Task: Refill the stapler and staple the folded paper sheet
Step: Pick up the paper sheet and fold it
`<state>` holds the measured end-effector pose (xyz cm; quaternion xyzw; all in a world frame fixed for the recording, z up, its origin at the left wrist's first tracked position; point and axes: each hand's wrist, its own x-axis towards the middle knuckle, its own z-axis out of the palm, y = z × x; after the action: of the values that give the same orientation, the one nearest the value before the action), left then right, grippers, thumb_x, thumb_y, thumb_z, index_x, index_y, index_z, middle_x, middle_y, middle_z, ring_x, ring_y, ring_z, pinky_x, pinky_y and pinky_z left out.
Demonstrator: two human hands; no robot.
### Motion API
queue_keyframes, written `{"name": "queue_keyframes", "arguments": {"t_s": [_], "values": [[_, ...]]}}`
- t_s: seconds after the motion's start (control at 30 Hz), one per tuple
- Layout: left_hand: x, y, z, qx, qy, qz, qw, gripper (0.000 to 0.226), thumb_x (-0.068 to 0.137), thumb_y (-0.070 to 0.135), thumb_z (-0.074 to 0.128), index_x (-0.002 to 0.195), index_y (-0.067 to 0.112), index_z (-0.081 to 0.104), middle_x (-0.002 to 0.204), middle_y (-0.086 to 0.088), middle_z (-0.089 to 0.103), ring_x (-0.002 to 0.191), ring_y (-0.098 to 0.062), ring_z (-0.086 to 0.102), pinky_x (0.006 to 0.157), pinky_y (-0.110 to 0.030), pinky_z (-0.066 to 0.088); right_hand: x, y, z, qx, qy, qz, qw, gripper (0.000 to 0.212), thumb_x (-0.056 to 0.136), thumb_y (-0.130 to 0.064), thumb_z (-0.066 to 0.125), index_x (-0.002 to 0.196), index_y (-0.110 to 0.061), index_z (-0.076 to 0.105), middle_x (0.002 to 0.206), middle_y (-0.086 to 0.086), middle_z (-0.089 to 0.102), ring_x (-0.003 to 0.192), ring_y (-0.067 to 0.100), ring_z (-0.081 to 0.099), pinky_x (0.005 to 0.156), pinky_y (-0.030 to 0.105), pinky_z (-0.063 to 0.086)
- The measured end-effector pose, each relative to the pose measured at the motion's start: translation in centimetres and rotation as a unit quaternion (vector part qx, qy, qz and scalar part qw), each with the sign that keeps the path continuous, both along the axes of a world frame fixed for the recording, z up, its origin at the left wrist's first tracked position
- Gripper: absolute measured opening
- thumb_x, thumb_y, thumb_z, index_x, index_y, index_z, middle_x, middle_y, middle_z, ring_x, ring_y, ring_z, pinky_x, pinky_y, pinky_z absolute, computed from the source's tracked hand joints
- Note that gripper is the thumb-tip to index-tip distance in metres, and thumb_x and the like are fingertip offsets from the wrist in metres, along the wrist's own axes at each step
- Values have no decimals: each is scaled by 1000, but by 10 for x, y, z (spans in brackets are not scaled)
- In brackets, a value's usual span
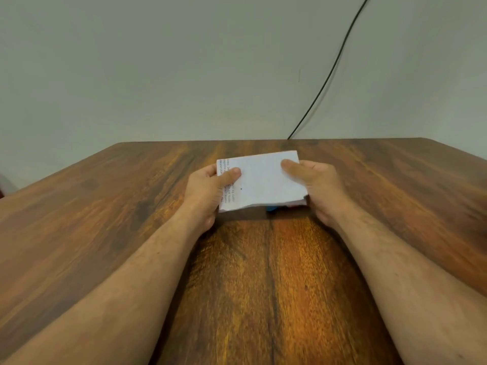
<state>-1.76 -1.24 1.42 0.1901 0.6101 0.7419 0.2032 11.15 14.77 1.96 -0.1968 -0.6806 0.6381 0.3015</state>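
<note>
Folded white paper (263,180), printed text along one edge, pinched thumb-on-top between left hand (208,192) and right hand (320,189), above glossy wood-grain surface (263,285), small blue thing (271,208) peeking beneath the paper

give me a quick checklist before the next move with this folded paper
1. Left hand grips the folded paper: ok, thumb on top.
2. Right hand grips the paper's other side: ok.
3. Paper folded: ok.
4. Stapler located: cannot tell, only a blue and red bit shows under the paper's near edge.
5. Stapler refilled: cannot tell.
6. Paper stapled: cannot tell, no staple is visible.
</note>
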Motion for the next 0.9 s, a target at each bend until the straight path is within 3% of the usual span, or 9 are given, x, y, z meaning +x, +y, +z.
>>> {"name": "queue_keyframes", "arguments": {"t_s": [0.07, 0.13, 0.23, 0.33, 0.5, 0.6, 0.77, 0.87, 0.9], "values": [[-4, 0, -1, 9, -2, 34, 999, 37, 90, 18, 74, 125, 21, 63, 108, -5, 77, 86, -21, 80, 80, -43, 64, -3, -4, -1, -3, -25, 20, 999, 25, 92, -25, 71, 109, -7, 73, 99, 12, 78, 69, 21, 75, 49, 27, 56], [-7, 1, -3, 31, -12, 32, 999, 44, 91, 18, 73, 132, 19, 58, 113, -6, 75, 87, -20, 79, 75, -39, 64, -5, -6, 0, 5, -30, -1, 1000, 23, 94, -22, 69, 112, -8, 72, 100, 11, 77, 65, 19, 74, 46, 23, 54], [-5, 1, -2, 50, -20, -2, 999, 47, 96, 10, 66, 140, 18, 52, 118, -8, 74, 94, -22, 78, 71, -35, 63, -4, -3, 1, -4, -7, -46, 999, 14, 96, -21, 67, 104, -12, 72, 96, 8, 76, 61, 17, 72, 44, 22, 53], [-3, 0, -2, 68, -11, -18, 997, 54, 93, 1, 67, 134, 29, 47, 115, -11, 73, 95, -25, 77, 64, -33, 62, -2, -1, 1, -8, 1, -80, 997, 6, 96, -22, 67, 91, -21, 70, 90, 6, 75, 58, 14, 68, 41, 21, 51], [1, -5, -2, 45, 35, -34, 998, 21, 94, 7, 68, 95, 25, 78, 116, -10, 75, 92, -21, 75, 67, -31, 62, -4, -1, 0, -3, -16, -90, 996, 13, 96, -26, 67, 84, -30, 64, 86, 7, 76, 45, 10, 59, 40, 20, 47], [1, -5, -3, 16, 30, -64, 997, 28, 98, 5, 59, 104, 21, 81, 119, -6, 75, 103, -23, 73, 76, -32, 63, -3, 1, 0, 13, -14, -95, 995, 9, 97, -30, 66, 88, -28, 65, 84, 8, 75, 44, 10, 53, 37, 21, 40], [-1, -4, -3, 48, 10, -66, 997, 39, 98, -7, 50, 117, 15, 76, 127, -9, 69, 107, -24, 71, 73, -31, 65, -2, 2, -2, 26, -13, -102, 994, 18, 94, -40, 67, 94, -21, 71, 75, 9, 73, 42, 10, 47, 35, 23, 34], [-4, -4, -4, 62, 7, -46, 997, 42, 97, -10, 51, 116, 18, 76, 130, -10, 68, 107, -24, 72, 74, -31, 65, -3, 3, -3, 38, -17, -106, 994, 5, 94, -31, 69, 98, -28, 68, 76, 2, 77, 43, 10, 48, 40, 24, 38], [-4, -3, -4, 61, 9, -43, 997, 42, 97, -10, 53, 116, 19, 76, 131, -10, 67, 107, -24, 73, 72, -29, 65, -4, 3, -4, 38, -16, -107, 993, 11, 94, -28, 69, 105, -26, 70, 77, 2, 77, 44, 10, 48, 41, 24, 38]]}}
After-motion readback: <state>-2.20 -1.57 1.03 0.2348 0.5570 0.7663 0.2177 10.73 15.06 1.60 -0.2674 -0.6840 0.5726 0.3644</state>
